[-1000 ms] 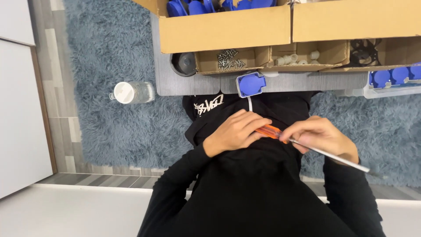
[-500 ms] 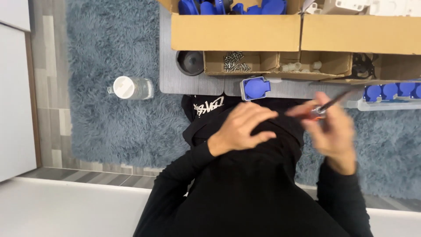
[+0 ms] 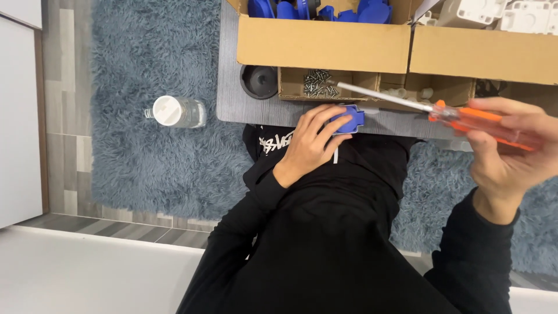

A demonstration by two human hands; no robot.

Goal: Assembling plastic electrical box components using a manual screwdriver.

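left hand (image 3: 311, 145) wrapped over blue part (image 3: 347, 119) at tabletop (image 3: 232, 99) edge, orange screwdriver (image 3: 430, 107) clenched in right hand (image 3: 508, 151) at 3 o'clock, tip over screw box (image 3: 317, 84), bottle (image 3: 174, 111) at 9 o'clock on rug (image 3: 133, 58)

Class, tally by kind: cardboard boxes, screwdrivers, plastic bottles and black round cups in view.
Large brown cardboard boxes: 2
Orange-handled screwdriver in the right hand: 1
Clear plastic bottle with white cap: 1
Black round cup: 1
Total: 5
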